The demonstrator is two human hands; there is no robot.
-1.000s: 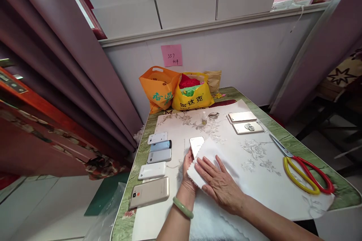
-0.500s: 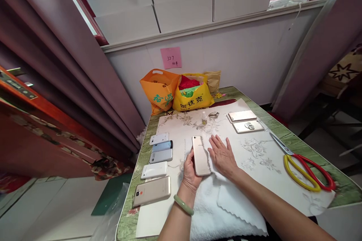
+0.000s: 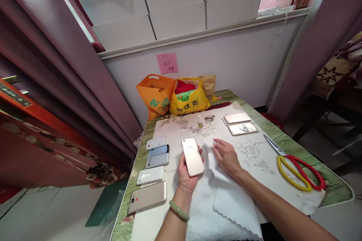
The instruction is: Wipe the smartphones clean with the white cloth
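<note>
A gold smartphone [image 3: 193, 157] lies back up in my left hand [image 3: 187, 177], whose fingers wrap round its edges. My right hand [image 3: 227, 158] is to the right of the phone, apart from it, with bent fingers on the edge of a white cloth [image 3: 209, 196]. The cloth spreads from under that hand down to the table's near edge. Left of my left hand, several phones lie in a column, among them a gold one [image 3: 148, 197], a white one [image 3: 150, 175] and a blue one [image 3: 158, 150].
Two more phones [image 3: 242, 128] lie at the back right, near large scissors [image 3: 295, 171] with red and yellow handles. A small bottle [image 3: 200, 121] and glasses [image 3: 209, 118] are at the back middle. Behind them stand an orange bag [image 3: 156, 96] and a yellow bag [image 3: 188, 103].
My right hand has come away from the phone's side, drawing the cloth off its back. The phone has shifted slightly left in my left hand, and the camera view has tilted a little.
</note>
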